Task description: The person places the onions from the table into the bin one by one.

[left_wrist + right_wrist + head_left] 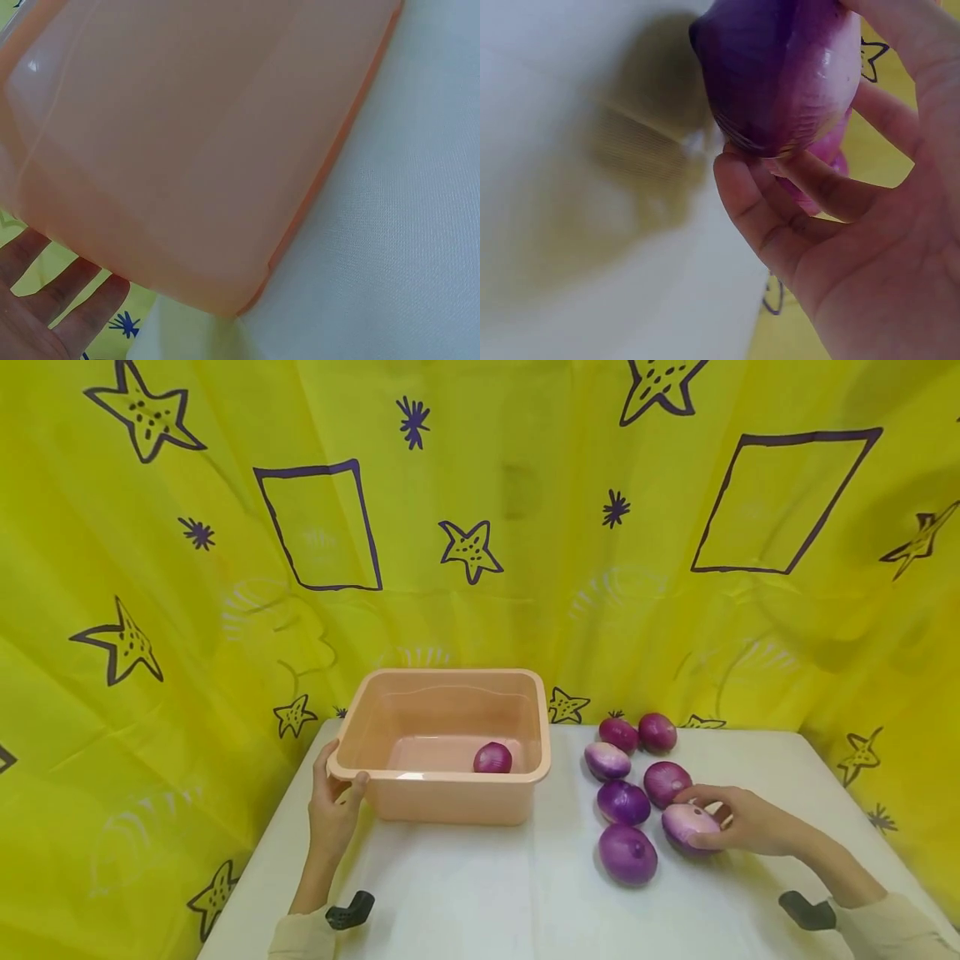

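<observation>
A peach plastic basin (450, 797) stands at the left of the white table, with one purple-red onion (492, 758) inside near its front wall. My left hand (334, 810) grips the basin's near-left corner, thumb at the front rim and fingers along the left outer side. In the left wrist view those fingers (71, 296) lie against the basin's wall (172, 150). My right hand (750, 821) holds a pale purple onion (684, 827) between thumb and fingers. The right wrist view shows fingertips curled around this onion (772, 75), its pointed end facing away from the palm.
Several more onions lie in a loose cluster beside my right hand, the nearest a round purple onion (627, 854) and the farthest a red onion (657, 732). A yellow curtain (525, 610) with drawn stars hangs right behind the white table (465, 893).
</observation>
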`<state>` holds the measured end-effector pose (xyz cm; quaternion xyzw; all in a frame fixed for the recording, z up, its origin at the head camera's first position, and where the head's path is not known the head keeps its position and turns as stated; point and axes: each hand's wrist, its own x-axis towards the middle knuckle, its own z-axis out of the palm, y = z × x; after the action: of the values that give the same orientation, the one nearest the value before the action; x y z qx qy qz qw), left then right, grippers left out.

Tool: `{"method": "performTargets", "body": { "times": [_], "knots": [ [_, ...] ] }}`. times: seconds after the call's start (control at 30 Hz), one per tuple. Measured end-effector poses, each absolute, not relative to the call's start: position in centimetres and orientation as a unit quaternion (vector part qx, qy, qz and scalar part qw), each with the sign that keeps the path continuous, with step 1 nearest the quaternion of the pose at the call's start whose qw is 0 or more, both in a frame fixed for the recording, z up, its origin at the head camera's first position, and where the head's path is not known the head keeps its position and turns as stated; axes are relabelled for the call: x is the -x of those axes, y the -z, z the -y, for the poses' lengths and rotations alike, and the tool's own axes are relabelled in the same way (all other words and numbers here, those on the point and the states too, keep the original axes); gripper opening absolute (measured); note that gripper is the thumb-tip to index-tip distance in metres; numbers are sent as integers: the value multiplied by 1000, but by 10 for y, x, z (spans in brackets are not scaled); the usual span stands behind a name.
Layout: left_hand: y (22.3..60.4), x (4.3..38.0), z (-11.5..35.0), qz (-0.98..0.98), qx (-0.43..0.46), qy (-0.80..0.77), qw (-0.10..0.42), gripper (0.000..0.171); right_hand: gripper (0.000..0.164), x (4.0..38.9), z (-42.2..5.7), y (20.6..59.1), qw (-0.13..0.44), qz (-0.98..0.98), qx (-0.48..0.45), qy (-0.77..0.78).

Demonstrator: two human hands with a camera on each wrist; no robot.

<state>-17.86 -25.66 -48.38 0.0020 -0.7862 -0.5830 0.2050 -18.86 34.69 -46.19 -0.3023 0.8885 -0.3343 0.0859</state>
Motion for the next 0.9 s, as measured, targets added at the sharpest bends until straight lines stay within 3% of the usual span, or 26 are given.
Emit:
{"method": "performTargets", "body": {
  "times": [0.23, 0.67, 0.9],
  "knots": [
    [484, 177, 257, 790, -12, 580, 197, 71, 48, 200, -347, 424, 5, -894, 325, 308],
    [488, 177, 258, 799, -14, 565, 206, 71, 57, 239, -330, 367, -135, -909, 249, 305],
    [488, 177, 257, 801, -16, 560, 211, 71, 57, 255, -324, 351, -161, -907, 235, 311]
  ]
}}
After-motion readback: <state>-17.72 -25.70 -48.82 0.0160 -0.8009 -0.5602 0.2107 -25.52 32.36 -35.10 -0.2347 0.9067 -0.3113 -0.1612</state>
